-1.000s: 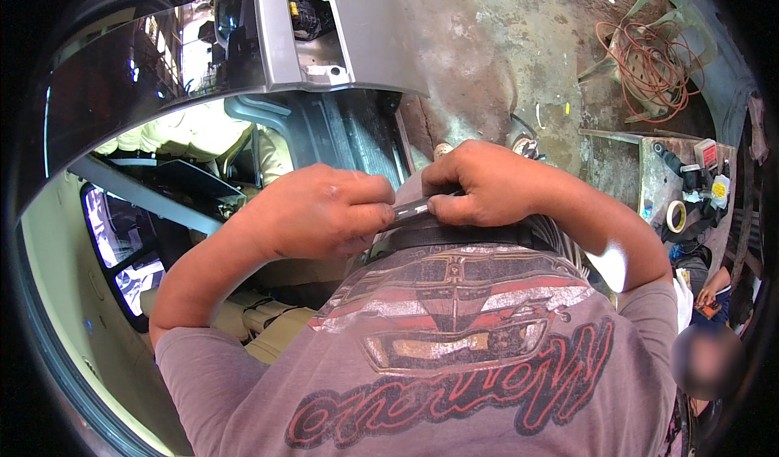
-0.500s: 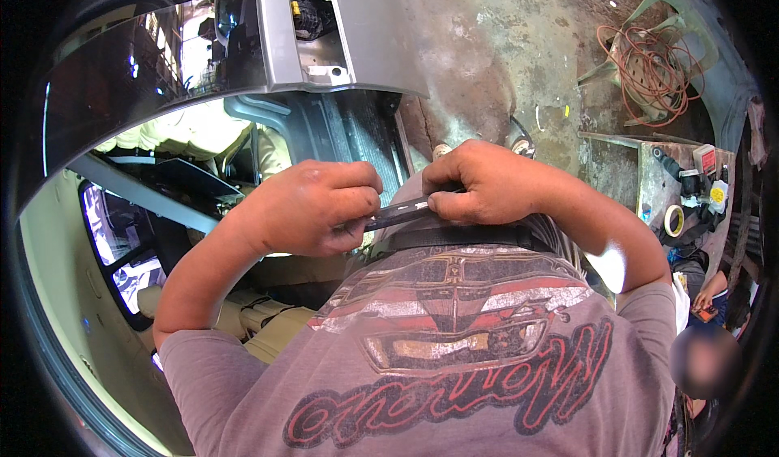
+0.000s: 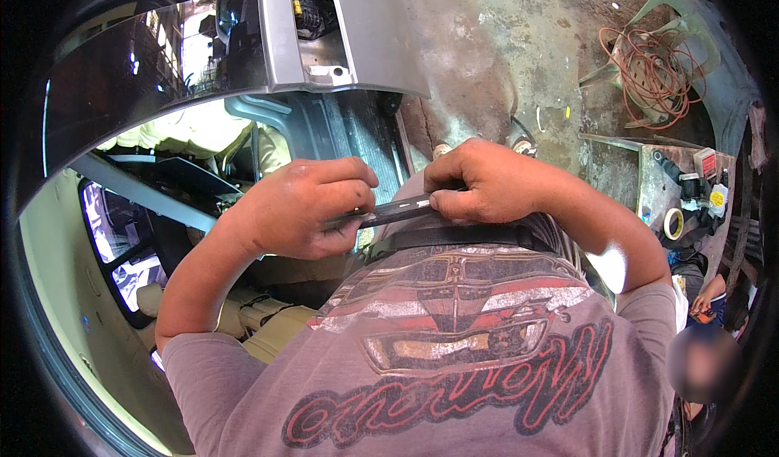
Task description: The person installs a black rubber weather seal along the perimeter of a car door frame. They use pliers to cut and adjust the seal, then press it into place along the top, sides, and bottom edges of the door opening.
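A narrow black strip [image 3: 398, 211] with pale marks on top lies across between my hands, just in front of my belt. My left hand [image 3: 304, 209] is closed on its left end, thumb below and fingers curled above. At the other end, my right hand [image 3: 483, 181] pinches the strip between thumb and bent fingers. Both ends are hidden inside my hands.
A silver vehicle panel [image 3: 381, 35] with an oblong cutout stands ahead on the left, beside an open cabin with beige trim. On the right, a bench [image 3: 652, 177] holds a tape roll [image 3: 673, 222]; an orange hose [image 3: 649, 92] lies coiled beyond. Another person's hand [image 3: 712, 292] shows at far right.
My left hand has shifted slightly left along the strip and its fingers have loosened a little, baring more of the strip. My right hand has barely moved.
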### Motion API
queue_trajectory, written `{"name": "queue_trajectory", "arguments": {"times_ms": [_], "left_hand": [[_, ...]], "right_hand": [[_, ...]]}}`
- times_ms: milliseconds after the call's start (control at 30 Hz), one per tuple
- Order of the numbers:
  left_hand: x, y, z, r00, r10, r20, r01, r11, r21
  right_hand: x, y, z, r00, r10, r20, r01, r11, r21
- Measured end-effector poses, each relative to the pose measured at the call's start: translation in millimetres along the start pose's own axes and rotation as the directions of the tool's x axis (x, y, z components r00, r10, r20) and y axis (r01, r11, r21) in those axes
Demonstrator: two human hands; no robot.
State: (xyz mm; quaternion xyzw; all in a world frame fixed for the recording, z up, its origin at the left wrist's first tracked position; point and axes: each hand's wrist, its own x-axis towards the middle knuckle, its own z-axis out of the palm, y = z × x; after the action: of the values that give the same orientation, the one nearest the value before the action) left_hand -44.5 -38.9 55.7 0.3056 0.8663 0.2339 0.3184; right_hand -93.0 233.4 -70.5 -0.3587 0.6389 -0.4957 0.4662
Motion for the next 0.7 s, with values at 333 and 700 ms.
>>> {"name": "queue_trajectory", "arguments": {"times_ms": [333,700], "left_hand": [[3,2,1,0.999,0.045,0.011,-0.045,0.999,0.001],[22,22,-2,0.959,-0.193,0.209,0.189,0.981,0.04]], "right_hand": [[0,-3,-1,1.0,-0.002,0.006,0.002,1.0,-0.011],[1,2,6,0.997,-0.068,-0.042,0.064,0.993,-0.1]]}}
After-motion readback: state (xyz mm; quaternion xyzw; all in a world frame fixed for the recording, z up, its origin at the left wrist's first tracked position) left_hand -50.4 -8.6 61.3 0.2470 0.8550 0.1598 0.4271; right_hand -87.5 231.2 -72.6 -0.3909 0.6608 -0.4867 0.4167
